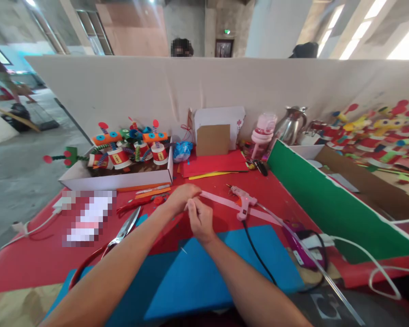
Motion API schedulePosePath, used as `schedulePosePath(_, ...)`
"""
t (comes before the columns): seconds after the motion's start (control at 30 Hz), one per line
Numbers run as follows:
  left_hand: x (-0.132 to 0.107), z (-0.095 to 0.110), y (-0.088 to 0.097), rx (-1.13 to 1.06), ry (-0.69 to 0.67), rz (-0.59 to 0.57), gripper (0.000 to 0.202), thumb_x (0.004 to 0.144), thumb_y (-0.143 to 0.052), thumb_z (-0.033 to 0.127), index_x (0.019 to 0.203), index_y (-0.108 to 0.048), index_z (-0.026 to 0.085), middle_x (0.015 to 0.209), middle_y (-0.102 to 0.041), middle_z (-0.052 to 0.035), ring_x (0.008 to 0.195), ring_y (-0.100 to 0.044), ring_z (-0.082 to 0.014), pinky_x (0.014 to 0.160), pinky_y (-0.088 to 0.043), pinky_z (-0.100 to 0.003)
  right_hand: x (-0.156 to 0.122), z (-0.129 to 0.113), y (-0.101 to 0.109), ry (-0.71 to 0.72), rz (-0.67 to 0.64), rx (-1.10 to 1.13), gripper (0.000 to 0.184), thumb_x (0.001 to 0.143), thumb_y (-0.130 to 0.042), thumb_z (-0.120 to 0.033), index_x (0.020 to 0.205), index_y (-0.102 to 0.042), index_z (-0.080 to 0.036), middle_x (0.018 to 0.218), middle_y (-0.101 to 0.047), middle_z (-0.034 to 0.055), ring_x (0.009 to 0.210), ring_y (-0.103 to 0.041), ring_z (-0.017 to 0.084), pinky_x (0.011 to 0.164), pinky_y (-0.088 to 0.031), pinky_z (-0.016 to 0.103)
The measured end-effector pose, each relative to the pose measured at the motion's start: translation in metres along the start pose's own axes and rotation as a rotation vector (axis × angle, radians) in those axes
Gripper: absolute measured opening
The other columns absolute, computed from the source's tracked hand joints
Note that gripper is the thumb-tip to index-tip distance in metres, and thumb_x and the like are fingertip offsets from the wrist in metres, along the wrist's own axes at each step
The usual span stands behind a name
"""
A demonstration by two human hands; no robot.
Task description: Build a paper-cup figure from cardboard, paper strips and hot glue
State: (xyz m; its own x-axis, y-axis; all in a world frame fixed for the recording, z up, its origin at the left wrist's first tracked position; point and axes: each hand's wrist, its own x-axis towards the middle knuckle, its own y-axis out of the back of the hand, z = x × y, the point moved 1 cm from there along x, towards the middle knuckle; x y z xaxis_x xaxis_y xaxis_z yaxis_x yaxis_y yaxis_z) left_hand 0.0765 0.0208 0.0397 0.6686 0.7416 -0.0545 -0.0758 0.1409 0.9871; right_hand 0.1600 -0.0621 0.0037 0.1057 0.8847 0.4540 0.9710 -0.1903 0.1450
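My left hand (183,198) and my right hand (202,220) meet above the middle of the table, fingers closed and pressed together. What they pinch between them is hidden. A long pink strip (221,200) runs rightward from beside my left fingertips; whether they hold it cannot be made out. Across that strip lies a pink hot glue gun (244,202), a clear glue stick (313,259) jutting from its back. Blue sheets (191,277) lie under my forearms. Large scissors (122,231) with red handles rest left of my left forearm, partly covered by it.
A white box (122,181) of paper-cup figures stands at left. Behind are red sheets (211,165), brown cardboard (213,140), a pink bottle (263,131) and a steel jug (291,125). A green-sided box (303,195) and a purple power strip (298,245) with cords bound the right.
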Motion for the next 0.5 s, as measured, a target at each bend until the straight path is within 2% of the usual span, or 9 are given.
schedulePosePath(0.03,0.008,0.001,-0.007,0.011,-0.103,-0.038,0.02,0.086,-0.052,0.018,0.098,-0.068,0.018,0.105,-0.071,-0.0073,0.099,-0.063,-0.0178,0.086,-0.047,-0.025,-0.001,-0.003,0.0,0.036,-0.024,-0.004,0.041,0.096,-0.036,-0.04,0.065,-0.054,-0.02,0.059,-0.055,0.0,0.056,-0.052,0.012,0.059,-0.042,0.023)
schedulePosePath(0.1,0.02,0.004,-0.018,0.08,-0.203,-0.1,0.022,0.085,-0.054,0.015,0.103,-0.066,0.017,0.109,-0.069,-0.0074,0.102,-0.061,-0.0171,0.087,-0.046,-0.024,-0.002,-0.006,0.001,0.072,-0.052,-0.013,0.04,0.095,-0.037,-0.038,0.066,-0.056,-0.02,0.061,-0.058,0.001,0.058,-0.054,0.012,0.061,-0.043,0.023)
schedulePosePath(0.2,0.033,0.008,-0.023,0.182,-0.2,-0.133,0.023,0.087,-0.048,0.009,0.098,-0.067,0.011,0.103,-0.069,-0.0115,0.097,-0.061,-0.0189,0.082,-0.047,-0.026,-0.001,-0.008,0.001,0.053,-0.061,-0.038,0.04,0.095,-0.035,-0.04,0.066,-0.055,-0.02,0.061,-0.058,0.0008,0.057,-0.054,0.012,0.061,-0.044,0.022)
schedulePosePath(0.3,0.038,0.014,-0.02,0.211,-0.22,-0.122,0.023,0.087,-0.045,0.007,0.09,-0.068,0.011,0.099,-0.068,-0.0122,0.094,-0.06,-0.0194,0.08,-0.047,-0.027,0.001,-0.008,0.002,0.003,-0.063,-0.063,0.042,0.095,-0.033,-0.043,0.066,-0.054,-0.022,0.062,-0.059,0.0011,0.058,-0.055,0.013,0.063,-0.046,0.023)
schedulePosePath(0.4,0.034,0.016,-0.014,0.242,-0.214,-0.083,0.023,0.087,-0.044,0.007,0.087,-0.067,0.014,0.096,-0.067,-0.011,0.095,-0.058,-0.0201,0.082,-0.045,-0.03,0.003,-0.007,0.005,-0.015,-0.059,-0.059,0.041,0.095,-0.033,-0.044,0.066,-0.054,-0.022,0.064,-0.06,0.0018,0.061,-0.056,0.013,0.065,-0.047,0.024)
schedulePosePath(0.5,0.012,0.01,-0.004,0.299,-0.161,0.028,0.023,0.089,-0.044,0.012,0.083,-0.066,0.015,0.093,-0.066,-0.0114,0.099,-0.055,-0.0236,0.082,-0.045,-0.035,0.003,-0.006,0.007,-0.009,-0.038,-0.073,0.04,0.094,-0.033,-0.043,0.066,-0.052,-0.022,0.063,-0.059,0.002,0.06,-0.055,0.013,0.064,-0.046,0.024)
